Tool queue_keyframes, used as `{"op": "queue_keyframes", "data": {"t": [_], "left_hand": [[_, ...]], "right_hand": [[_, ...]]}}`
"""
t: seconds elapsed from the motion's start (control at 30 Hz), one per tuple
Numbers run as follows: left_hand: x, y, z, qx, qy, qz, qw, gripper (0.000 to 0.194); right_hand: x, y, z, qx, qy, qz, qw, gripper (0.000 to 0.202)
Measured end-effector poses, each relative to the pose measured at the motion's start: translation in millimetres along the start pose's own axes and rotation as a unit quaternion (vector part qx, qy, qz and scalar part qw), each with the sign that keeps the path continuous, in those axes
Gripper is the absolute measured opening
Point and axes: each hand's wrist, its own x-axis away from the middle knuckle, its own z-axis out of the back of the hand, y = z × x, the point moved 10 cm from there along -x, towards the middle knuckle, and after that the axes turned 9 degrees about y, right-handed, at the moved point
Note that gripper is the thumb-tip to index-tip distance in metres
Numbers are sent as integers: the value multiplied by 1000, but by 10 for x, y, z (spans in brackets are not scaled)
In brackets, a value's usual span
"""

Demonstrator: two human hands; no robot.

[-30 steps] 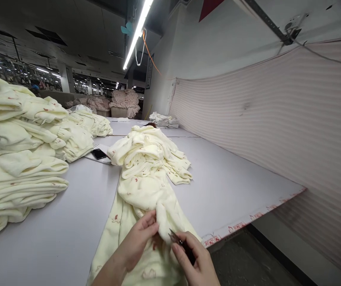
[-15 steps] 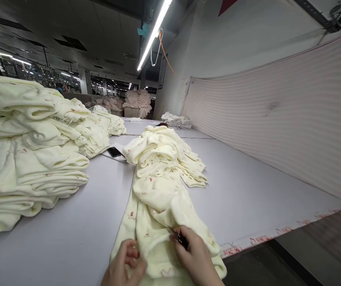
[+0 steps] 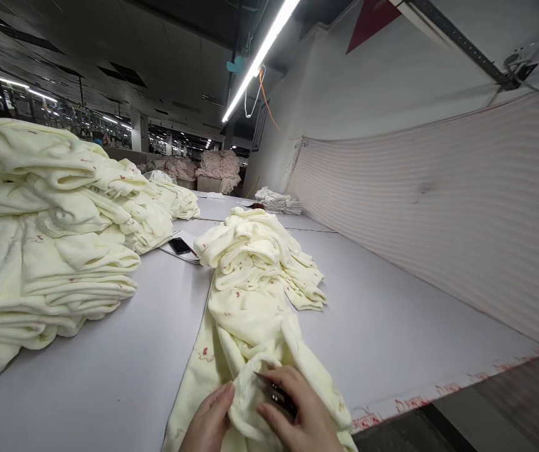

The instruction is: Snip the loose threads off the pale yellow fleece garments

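Observation:
Pale yellow fleece garments [image 3: 245,307] with small red prints lie in a heap in front of me. At the near end my left hand [image 3: 210,419] pinches the edge of one garment between thumb and fingers. My right hand [image 3: 300,408] is closed around a small dark pair of thread snips [image 3: 281,398], its pointed tip directed up and left over the cloth. An opening of the garment [image 3: 250,392], with a whitish fleecy inside, lies between the two hands. Part of the snips is hidden by the right fingers.
A tall pile of pale yellow garments [image 3: 53,251] stands at the left. A phone [image 3: 179,245] lies on papers [image 3: 192,256] beyond it. Folded white cloths [image 3: 276,201] sit at the back. Striped fabric [image 3: 429,213] hangs along the right side of the table [image 3: 382,314].
My left hand has moved up and right and taken hold of the garment's edge, which is now opened out. The right hand has stayed near the same place with the snips.

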Motion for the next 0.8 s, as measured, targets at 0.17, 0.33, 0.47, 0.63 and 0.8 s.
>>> {"op": "queue_keyframes", "data": {"t": [0.17,0.33,0.47,0.63,0.8], "left_hand": [[37,57,-80,12,19,-5,1000,38],[53,84,-158,27,1,9,1000,36],[67,69,-265,36,-36,25,998,35],[62,28,-257,23,-26,14,999,32],[58,40,-272,6,-35,12,999,33]], "right_hand": [[113,-147,-26,151,50,92,983,26],[55,-66,22,130,25,44,990,21],[79,-80,0,123,-17,66,990,24],[80,-126,51,136,26,80,987,22],[100,-139,50,156,16,80,984,24]]}}
